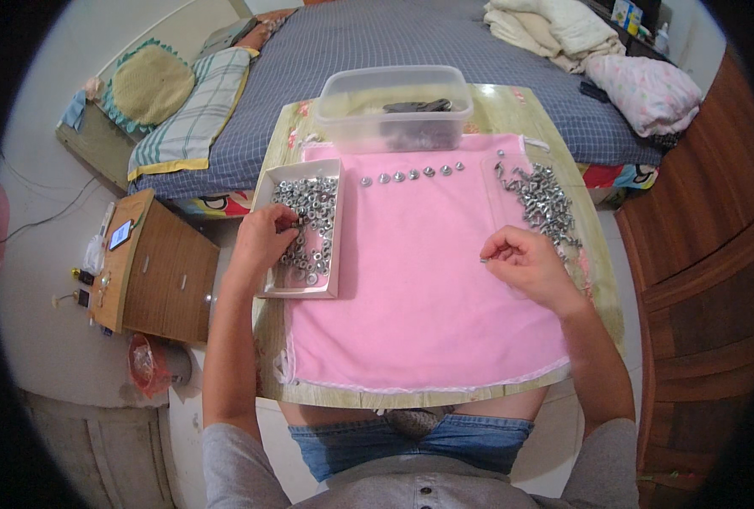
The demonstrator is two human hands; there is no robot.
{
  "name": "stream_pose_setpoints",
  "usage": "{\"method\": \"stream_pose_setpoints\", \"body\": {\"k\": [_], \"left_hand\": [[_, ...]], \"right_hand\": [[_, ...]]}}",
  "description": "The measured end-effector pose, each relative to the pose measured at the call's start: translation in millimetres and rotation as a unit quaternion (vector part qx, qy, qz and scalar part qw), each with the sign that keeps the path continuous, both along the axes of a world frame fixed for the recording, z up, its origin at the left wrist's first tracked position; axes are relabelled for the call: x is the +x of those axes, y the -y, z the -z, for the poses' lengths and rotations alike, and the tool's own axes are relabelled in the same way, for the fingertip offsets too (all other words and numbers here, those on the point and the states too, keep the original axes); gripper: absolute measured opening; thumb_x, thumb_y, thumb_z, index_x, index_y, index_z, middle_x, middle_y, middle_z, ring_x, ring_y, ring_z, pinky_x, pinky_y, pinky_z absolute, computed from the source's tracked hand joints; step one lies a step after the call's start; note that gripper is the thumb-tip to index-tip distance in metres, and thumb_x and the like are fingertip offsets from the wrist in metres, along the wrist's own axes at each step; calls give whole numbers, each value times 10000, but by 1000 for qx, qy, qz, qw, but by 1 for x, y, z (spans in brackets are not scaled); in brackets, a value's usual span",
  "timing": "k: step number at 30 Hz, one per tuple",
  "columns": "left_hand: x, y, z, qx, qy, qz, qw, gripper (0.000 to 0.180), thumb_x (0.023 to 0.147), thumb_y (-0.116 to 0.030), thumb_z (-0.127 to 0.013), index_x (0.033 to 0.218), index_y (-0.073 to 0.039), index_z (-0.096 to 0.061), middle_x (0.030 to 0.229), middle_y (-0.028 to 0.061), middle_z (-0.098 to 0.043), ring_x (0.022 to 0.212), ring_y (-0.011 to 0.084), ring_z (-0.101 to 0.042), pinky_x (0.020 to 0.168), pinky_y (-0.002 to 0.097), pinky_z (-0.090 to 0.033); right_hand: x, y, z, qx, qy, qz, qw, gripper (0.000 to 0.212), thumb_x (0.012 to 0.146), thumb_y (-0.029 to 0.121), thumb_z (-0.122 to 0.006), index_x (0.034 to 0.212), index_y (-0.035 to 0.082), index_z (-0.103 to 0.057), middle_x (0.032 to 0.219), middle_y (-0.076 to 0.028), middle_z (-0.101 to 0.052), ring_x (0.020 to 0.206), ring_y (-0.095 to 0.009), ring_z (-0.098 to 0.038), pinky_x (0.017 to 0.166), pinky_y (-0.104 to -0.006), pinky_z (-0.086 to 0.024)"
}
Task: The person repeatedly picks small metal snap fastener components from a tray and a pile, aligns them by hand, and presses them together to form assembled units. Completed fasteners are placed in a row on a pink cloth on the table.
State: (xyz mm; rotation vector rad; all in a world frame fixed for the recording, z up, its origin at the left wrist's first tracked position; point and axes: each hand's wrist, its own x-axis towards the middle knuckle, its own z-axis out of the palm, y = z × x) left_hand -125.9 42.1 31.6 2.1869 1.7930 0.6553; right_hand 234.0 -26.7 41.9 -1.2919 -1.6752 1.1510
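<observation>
My left hand (266, 236) reaches into a white cardboard box (339, 233) filled with loose metal nuts (316, 193). Its thumb and fingers pinch together around what looks like one nut, mostly covered by the fingertips. Over the right side of the pink cloth (411, 297), my right hand (521, 261) is closed, with the end of a small metal screw (484, 260) poking out from its fingertips. Beyond that hand lies a pile of silvery screws (542, 199) on a clear shallow tray (497, 212). Several small metal pieces (413, 175) stand in a row across the cloth's far part.
A translucent plastic tub (394, 119) with dark contents stands at the table's far edge. Behind the table (593, 220) is a bed (377, 38) with a checked cover. A wooden cabinet (166, 271) is to the left, brown wooden doors (699, 254) to the right.
</observation>
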Motion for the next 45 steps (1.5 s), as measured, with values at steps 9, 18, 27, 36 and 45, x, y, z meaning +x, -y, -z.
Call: {"method": "stream_pose_setpoints", "body": {"k": [9, 18, 27, 36, 45], "left_hand": [[6, -6, -5, -60, -27, -35, 997, 211, 645, -125, -685, 813, -10, -633, 689, 112, -614, 642, 198, -595, 603, 288, -464], [0, -7, -3, -121, 45, -32, 991, 169, 644, -87, -681, 790, -18, -635, 677, 91, -608, 636, 161, -587, 598, 271, -461], [5, 2, -5, -102, 45, 12, 994, 194, 655, 0, -657, 845, -13, -621, 751, 43, -595, 672, 109, -553, 608, 231, -454], [4, -2, -8, -147, 67, 22, 987, 134, 668, -31, -654, 798, -14, -625, 719, 52, -603, 644, 111, -560, 586, 240, -456], [11, 8, -14, -78, 93, -43, 992, 101, 718, -70, -647, 790, -5, -621, 620, -3, -569, 576, 54, -501, 516, 209, -409]], "right_hand": [[-16, -4, 9, -6, -1, -37, 999, 67, 719, 18, -577, 785, 5, -574, 671, 21, -542, 595, -24, -465, 543, -170, -405], [-19, -3, 10, -12, 11, -46, 999, 72, 718, 32, -583, 787, 12, -583, 679, 12, -557, 606, -34, -486, 553, -181, -419], [-18, -4, 15, -18, 2, -45, 999, 69, 721, 30, -589, 786, 10, -582, 686, 8, -562, 616, -39, -495, 568, -180, -430], [-17, -5, 18, -20, -9, -54, 998, 81, 722, 29, -587, 799, 5, -579, 713, -1, -572, 644, -50, -513, 587, -190, -437], [-15, -5, 15, -32, -40, -58, 997, 83, 728, 26, -587, 807, 3, -576, 734, -5, -570, 670, -52, -512, 615, -189, -437]]}}
